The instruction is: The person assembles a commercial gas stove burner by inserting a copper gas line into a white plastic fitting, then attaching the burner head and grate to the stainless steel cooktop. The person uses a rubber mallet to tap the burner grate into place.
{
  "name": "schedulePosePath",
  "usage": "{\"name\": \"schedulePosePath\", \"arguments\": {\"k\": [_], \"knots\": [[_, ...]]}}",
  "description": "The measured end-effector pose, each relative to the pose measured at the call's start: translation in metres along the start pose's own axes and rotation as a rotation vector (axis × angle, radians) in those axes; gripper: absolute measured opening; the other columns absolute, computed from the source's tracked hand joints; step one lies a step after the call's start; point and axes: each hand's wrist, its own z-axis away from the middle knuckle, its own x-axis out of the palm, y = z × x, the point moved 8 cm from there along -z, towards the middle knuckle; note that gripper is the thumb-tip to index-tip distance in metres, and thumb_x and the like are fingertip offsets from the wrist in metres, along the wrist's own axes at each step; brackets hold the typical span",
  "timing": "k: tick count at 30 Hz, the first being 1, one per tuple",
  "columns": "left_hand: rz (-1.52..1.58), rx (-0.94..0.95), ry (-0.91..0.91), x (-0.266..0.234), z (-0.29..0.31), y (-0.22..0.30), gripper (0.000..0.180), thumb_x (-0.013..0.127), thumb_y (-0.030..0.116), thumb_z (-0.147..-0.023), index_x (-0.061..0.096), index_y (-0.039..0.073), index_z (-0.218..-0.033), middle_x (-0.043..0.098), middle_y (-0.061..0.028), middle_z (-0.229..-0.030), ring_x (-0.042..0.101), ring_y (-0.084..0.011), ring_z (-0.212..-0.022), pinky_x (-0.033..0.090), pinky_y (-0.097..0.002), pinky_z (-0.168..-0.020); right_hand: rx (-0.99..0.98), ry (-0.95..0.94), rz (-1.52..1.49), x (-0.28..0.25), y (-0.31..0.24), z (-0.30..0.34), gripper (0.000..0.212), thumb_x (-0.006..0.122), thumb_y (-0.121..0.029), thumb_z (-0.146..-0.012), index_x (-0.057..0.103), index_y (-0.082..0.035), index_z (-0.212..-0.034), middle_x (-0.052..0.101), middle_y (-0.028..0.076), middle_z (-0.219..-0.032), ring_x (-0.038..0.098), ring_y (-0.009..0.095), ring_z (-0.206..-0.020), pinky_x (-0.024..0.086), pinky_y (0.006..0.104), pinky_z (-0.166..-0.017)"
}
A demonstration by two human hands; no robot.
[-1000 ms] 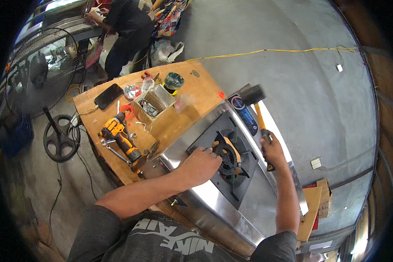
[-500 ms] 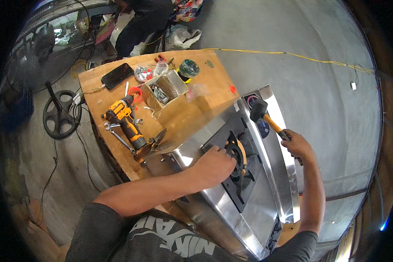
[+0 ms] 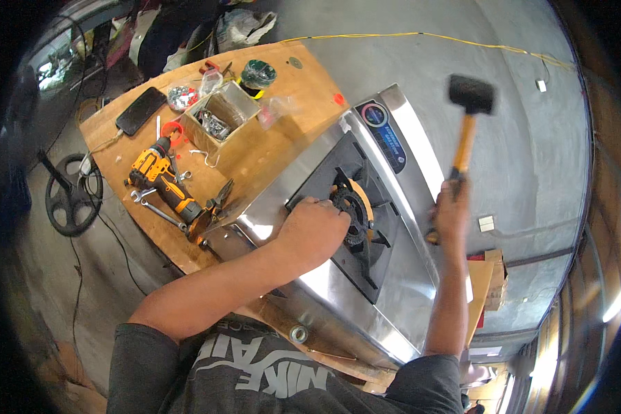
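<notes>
My right hand is closed around the grip of a rubber mallet. The mallet stands head up, with its black head raised beyond the far right edge of a stainless steel gas stove. My left hand rests at the stove's burner, its fingers curled over the burner's left side; the fingertips are partly hidden. A brass-coloured ring curves along the burner's right side. Around it lies a black pan support with several prongs. A blue and black label marks the stove's sloping panel.
On the wooden table lie a yellow cordless drill, pliers, wrenches and a phone. An open box holds metal parts. A black handwheel stands left of the table. A yellow cable crosses the floor.
The mallet has been lifted off the stove's panel and now stands raised, uncovering the label. My left hand has stayed at the burner. The whole view has shifted.
</notes>
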Motion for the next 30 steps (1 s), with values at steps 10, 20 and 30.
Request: {"name": "schedulePosePath", "arguments": {"k": [10, 20, 30], "knots": [[-0.001, 0.038, -0.212, 0.005, -0.010, -0.007, 0.017, 0.066, 0.025, -0.088, 0.070, 0.008, -0.091, 0.071, -0.0124, -0.086, 0.071, -0.0333, -0.086, 0.056, -0.0450, -0.076, 0.239, -0.153, -0.119, -0.042, 0.097, 0.081, 0.054, 0.059, -0.016, -0.100, 0.038, -0.009, -0.150, 0.054, 0.001, -0.071, 0.051, 0.009, -0.053, 0.042, 0.0268, -0.044], [-0.055, 0.080, -0.444, 0.001, -0.018, -0.011, 0.023, 0.067, 0.033, -0.088, 0.071, 0.012, -0.094, 0.070, -0.0130, -0.091, 0.068, -0.0346, -0.093, 0.053, -0.0488, -0.080, 0.119, -0.401, 0.344, -0.082, 0.142, 0.262, 0.061, 0.064, -0.026, -0.097, 0.040, 0.000, -0.147, 0.065, 0.027, -0.098, 0.064, 0.037, -0.090, 0.049, 0.0470, -0.088], [-0.062, 0.062, -0.419, 0.000, -0.018, -0.015, 0.023, 0.066, 0.034, -0.089, 0.071, 0.013, -0.095, 0.071, -0.0130, -0.093, 0.068, -0.0354, -0.094, 0.052, -0.0502, -0.081, 0.261, 0.053, 0.000, -0.135, 0.137, 0.214, 0.058, 0.064, -0.019, -0.097, 0.040, -0.004, -0.148, 0.057, 0.004, -0.081, 0.054, 0.010, -0.069, 0.047, 0.0281, -0.058]]}}
